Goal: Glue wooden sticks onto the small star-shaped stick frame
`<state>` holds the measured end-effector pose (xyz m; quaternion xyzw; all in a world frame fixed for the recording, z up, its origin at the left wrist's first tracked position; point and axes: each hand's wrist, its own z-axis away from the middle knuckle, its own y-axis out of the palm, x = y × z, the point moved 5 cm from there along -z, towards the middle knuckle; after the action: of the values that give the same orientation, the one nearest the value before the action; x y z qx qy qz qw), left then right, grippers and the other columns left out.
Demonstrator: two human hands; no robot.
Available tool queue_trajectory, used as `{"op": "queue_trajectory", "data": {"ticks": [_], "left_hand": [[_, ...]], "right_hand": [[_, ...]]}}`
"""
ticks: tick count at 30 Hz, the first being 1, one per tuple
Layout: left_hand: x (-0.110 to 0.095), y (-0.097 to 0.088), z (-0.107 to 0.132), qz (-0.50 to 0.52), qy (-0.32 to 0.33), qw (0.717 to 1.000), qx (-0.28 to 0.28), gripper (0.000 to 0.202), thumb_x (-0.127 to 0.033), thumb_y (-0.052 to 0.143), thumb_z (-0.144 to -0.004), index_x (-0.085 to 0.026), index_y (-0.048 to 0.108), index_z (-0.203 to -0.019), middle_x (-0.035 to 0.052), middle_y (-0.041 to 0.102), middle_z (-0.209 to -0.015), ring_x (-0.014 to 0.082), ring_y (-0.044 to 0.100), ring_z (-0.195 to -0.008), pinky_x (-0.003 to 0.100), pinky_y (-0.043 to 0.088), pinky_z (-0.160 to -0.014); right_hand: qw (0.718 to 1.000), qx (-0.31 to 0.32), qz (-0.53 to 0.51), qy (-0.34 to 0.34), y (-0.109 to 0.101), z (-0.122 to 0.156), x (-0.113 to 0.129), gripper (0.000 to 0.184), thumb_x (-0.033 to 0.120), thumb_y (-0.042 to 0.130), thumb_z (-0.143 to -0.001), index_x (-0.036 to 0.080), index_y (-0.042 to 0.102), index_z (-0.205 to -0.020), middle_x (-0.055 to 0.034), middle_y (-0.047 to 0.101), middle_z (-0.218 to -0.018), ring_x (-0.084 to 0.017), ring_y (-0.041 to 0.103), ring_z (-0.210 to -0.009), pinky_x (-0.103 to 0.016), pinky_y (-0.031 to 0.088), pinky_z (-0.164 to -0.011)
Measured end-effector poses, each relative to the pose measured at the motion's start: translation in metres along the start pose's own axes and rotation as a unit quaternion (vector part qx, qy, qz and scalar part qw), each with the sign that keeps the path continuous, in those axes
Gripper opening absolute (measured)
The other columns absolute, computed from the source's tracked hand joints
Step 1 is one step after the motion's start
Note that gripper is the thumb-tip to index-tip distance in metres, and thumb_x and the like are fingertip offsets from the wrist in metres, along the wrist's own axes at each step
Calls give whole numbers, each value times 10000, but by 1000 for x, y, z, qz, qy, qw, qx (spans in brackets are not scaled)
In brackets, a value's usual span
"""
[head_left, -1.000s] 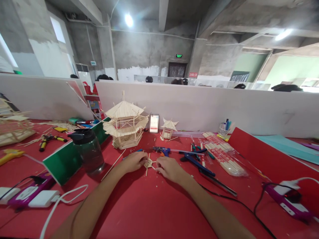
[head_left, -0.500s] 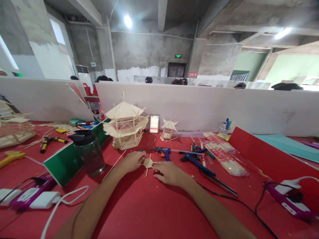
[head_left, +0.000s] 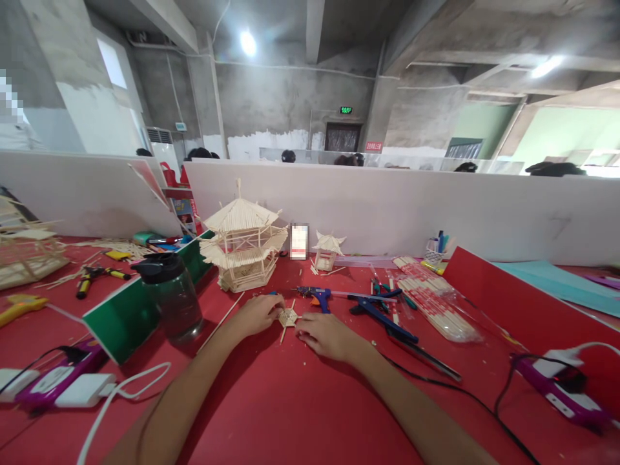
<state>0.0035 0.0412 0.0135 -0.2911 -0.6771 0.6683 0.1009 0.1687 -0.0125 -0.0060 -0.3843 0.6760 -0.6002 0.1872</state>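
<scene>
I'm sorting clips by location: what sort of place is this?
Probably a shared craft workshop or classroom. A stick-built pavilion model, a blue glue gun and bundled sticks lie or stand on the red table, and heads show beyond the white partition.

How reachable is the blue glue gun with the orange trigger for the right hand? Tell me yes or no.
Likely yes: the blue glue gun lies just beyond the right hand, and nothing visible stands between them. The hand's fingertips are beside the hexagonal stick frame.
</scene>
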Motion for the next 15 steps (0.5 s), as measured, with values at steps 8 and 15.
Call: {"op": "queue_trajectory", "data": {"ticks": [8,15], "left_hand": [[-3,0,0,5,9,1000,4,155,-233,484,-921,-226,638,-942,47,719,-976,218,657,-903,261,379,-703],[-3,3,-1,21,21,1000,3,170,-227,477,-923,-213,641,-964,57,717,-995,219,655,-915,267,406,-729]], "right_hand": [[1000,-1,7,-22,6,-2,0,171,182,504,-961,197,670,-1001,-49,657,-1015,-150,600,-895,-230,402,-725],[1000,-3,19,-14,6,-5,3,177,187,491,-967,190,668,-981,-49,663,-1018,-155,607,-913,-232,400,-707]]}}
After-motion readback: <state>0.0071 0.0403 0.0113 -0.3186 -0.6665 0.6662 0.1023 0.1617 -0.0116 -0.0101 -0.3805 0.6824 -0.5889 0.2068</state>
